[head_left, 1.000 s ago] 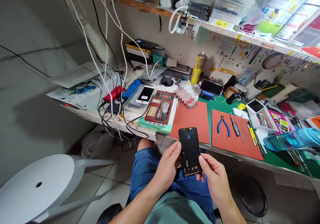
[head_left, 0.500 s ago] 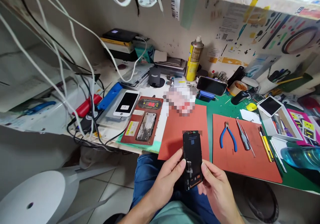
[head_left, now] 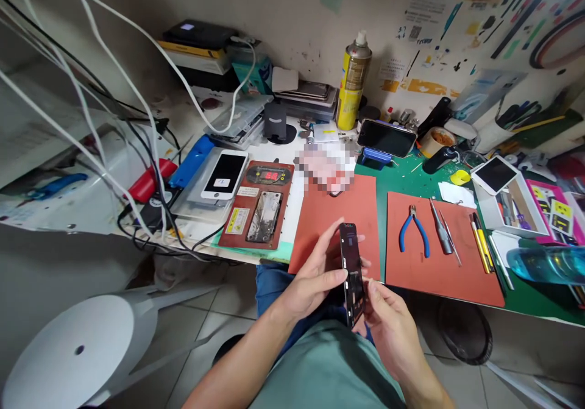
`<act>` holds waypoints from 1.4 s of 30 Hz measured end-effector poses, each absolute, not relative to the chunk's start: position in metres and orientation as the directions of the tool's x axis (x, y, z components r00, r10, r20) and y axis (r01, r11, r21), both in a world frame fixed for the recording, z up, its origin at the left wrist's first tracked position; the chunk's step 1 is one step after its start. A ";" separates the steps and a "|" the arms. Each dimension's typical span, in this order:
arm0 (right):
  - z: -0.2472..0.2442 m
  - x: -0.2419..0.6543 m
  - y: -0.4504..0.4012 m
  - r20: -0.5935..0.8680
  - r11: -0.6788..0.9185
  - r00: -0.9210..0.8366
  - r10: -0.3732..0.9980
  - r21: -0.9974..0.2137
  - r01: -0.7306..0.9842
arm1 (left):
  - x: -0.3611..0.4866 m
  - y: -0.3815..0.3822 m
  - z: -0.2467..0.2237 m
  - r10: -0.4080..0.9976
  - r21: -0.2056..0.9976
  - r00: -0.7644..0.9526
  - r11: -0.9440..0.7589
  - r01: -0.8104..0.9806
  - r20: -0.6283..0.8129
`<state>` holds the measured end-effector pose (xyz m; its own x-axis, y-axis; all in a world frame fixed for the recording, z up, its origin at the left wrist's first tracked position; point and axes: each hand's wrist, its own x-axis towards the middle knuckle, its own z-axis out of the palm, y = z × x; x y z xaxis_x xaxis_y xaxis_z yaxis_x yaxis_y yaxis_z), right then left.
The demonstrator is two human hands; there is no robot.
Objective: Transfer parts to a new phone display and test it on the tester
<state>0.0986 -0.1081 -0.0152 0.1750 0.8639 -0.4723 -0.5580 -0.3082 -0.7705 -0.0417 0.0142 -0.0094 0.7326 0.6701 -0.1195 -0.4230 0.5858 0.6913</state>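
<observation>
A black phone screen assembly (head_left: 352, 275) is tilted on edge between my hands, above my lap at the front of the bench. My left hand (head_left: 317, 278) grips it from the left, thumb on its near edge and fingers reaching behind. At its lower right side, my right hand (head_left: 386, 311) holds it with the thumb near the edge; some of those fingers are hidden behind it. Just beyond lies an orange-red mat (head_left: 336, 208). On a second mat (head_left: 411, 275) to the right rest blue-handled cutters (head_left: 414, 232), a grey screwdriver (head_left: 441, 232) and tweezers (head_left: 451, 238).
A white phone (head_left: 225, 174) and a red-brown heating plate (head_left: 242, 205) lie left. A yellow spray can (head_left: 354, 83) and a propped phone (head_left: 386, 138) stand behind. White cables (head_left: 137, 110) hang at left. A blue bottle (head_left: 543, 266) lies right, a white stool (head_left: 68, 348) below left.
The screen assembly has turned from nearly face-on to a steep, edge-on tilt. My left fingers have spread up and behind it. The camera view has tipped downward.
</observation>
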 end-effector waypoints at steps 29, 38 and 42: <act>-0.006 0.101 -0.120 0.067 -0.092 0.411 0.909 -0.930 0.356 | -0.040 0.016 -0.001 0.798 0.719 0.567 0.515 -0.467 -0.204; 0.008 0.107 -0.099 0.156 -0.005 0.463 0.872 -0.945 0.328 | -0.031 0.009 0.021 0.789 0.598 0.489 0.607 -0.523 -0.373; 0.016 0.107 -0.094 0.185 0.036 0.486 0.854 -0.953 0.300 | -0.027 0.007 0.031 0.763 0.559 0.478 0.645 -0.520 -0.435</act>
